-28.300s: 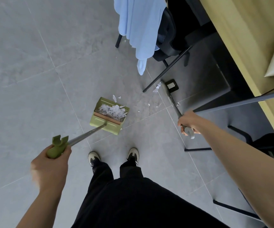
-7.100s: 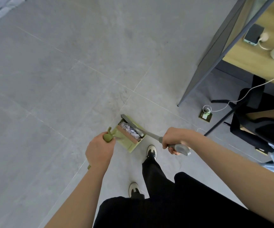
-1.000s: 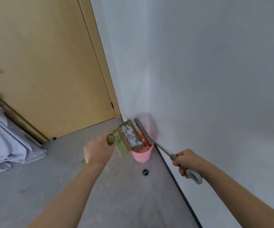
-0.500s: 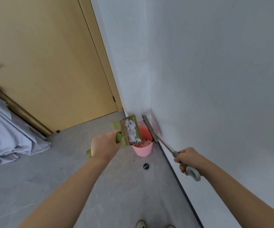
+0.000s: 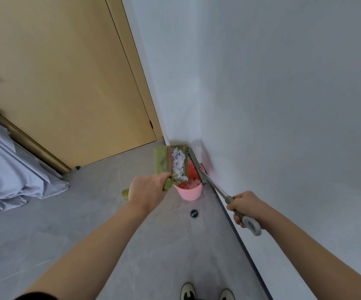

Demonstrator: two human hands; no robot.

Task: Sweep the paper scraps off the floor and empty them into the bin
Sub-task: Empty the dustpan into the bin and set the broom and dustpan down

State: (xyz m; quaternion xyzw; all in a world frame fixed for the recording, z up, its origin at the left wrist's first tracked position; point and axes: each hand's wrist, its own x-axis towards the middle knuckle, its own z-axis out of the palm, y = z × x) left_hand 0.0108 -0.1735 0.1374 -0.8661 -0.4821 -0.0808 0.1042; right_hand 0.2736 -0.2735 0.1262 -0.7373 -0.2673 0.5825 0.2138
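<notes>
Corner: grey tiled floor [image 5: 88, 245] meets a white wall [image 5: 283, 94], with a tan door [image 5: 67, 83] at left and pale blue cloth [image 5: 12, 169] heaped beside it.
Bin: small pink bin [image 5: 189, 192] stands on the floor in the corner, close to the wall; a few scraps already show inside.
Dustpan: green dustpan [image 5: 161, 162] is held tipped above the bin's left rim, its mouth turned toward the bin.
Scraps: white paper scraps [image 5: 178, 163] are piled against the pan's lower lip, directly over the bin.
Left hand: left hand [image 5: 148, 190] is wrapped in a full fist round the dustpan's green handle.
Right hand: right hand [image 5: 245, 206] is curled round the broom [image 5: 198, 167] near its grey grip end; the broom head rests across the bin's far rim.
Handling: scraps look feather-light and loose, likely to flutter or cling to the pan rather than drop cleanly; a slow, steep tilt kept low over the bin seems wisest.
Hold: pan looks stiff, light plastic, best steered from the handle, as now; the broom head could rake out stragglers.
Risk: light, narrow bin may tip if the pan or the broom bears on its rim.
Stage: sweeping appears finished; emptying is under way, most scraps not yet out.
</notes>
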